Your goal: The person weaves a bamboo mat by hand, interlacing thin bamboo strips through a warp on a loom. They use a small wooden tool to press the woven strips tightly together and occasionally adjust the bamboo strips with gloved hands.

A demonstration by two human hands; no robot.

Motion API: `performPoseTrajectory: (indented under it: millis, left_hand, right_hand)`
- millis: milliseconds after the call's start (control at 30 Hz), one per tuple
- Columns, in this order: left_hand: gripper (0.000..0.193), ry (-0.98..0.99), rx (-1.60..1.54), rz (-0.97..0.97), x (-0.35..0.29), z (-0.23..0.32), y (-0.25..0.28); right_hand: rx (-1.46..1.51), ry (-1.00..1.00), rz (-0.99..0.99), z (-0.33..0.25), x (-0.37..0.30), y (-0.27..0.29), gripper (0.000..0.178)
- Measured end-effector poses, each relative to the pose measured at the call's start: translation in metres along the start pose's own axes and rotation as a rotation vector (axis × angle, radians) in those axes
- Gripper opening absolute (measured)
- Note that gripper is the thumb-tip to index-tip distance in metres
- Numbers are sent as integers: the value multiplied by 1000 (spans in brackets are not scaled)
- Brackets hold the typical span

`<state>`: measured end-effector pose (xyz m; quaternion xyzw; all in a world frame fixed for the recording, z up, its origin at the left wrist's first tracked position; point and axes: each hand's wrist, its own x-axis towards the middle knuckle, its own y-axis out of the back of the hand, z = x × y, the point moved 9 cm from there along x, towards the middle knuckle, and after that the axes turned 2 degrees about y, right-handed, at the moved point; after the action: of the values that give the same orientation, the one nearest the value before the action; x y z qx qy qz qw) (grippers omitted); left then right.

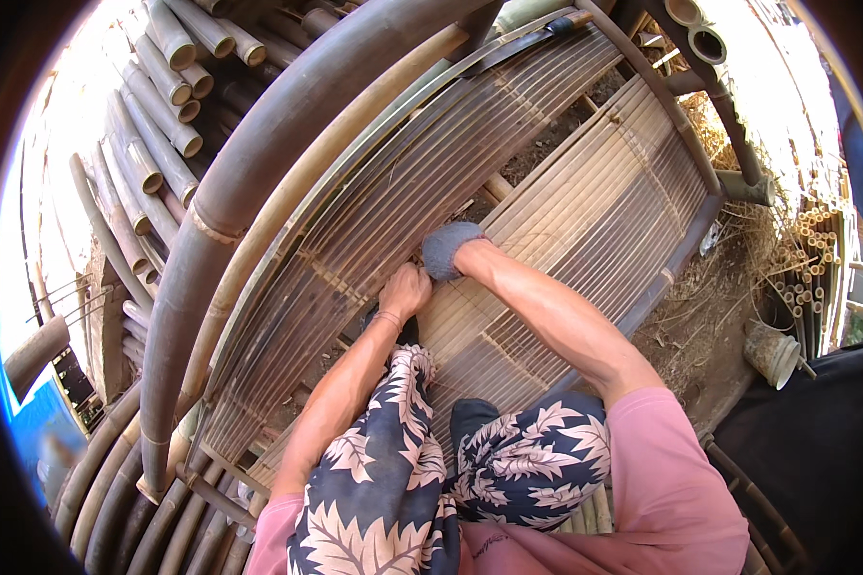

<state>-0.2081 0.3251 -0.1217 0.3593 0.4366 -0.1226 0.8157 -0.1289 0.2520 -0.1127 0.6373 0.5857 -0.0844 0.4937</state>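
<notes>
My bare left hand [405, 290] is closed in a fist at the inner edge of the left bamboo slat panel [374, 201]. Right beside it, my right hand [450, 250] wears a grey knitted glove and is also curled closed. The two hands touch or nearly touch over the gap between that panel and the right bamboo slat panel [585, 206]. Whatever lies in their fingers is hidden. Both panels are rows of thin strips tied across with bindings. A long dark-bladed knife [518, 50] lies at the left panel's far end.
A thick curved bamboo pole [259, 182] runs along the left. Cut bamboo poles [158, 125] are stacked behind it. To the right are a dirty white bucket [772, 353], a bundle of thin bamboo [810, 254] and straw on the ground. My patterned knees rest close to the panels.
</notes>
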Motion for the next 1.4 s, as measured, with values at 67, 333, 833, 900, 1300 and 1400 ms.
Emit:
performPoseTrajectory:
  millis: [67, 333, 833, 900, 1300, 1400]
  left_hand:
    - [53, 3, -27, -11, 8, -4, -4]
    - [54, 125, -57, -49, 13, -9, -9]
    - [22, -357, -512, 96, -77, 21, 40]
    - [21, -380, -516, 62, -79, 24, 45]
    - [48, -268, -31, 83, -43, 17, 23]
    - [47, -182, 8, -70, -20, 18, 13]
  right_hand:
    - [71, 31, -135, 10, 23, -12, 35]
    - [115, 158, -152, 12, 20, -11, 34]
    - [42, 290, 563, -43, -122, 45, 22]
    - [455, 283, 510, -28, -156, 38, 19]
    - [906, -952, 1544, 294, -793, -66, 35]
    - [-200, -1415, 632, 283, -889, -60, 42]
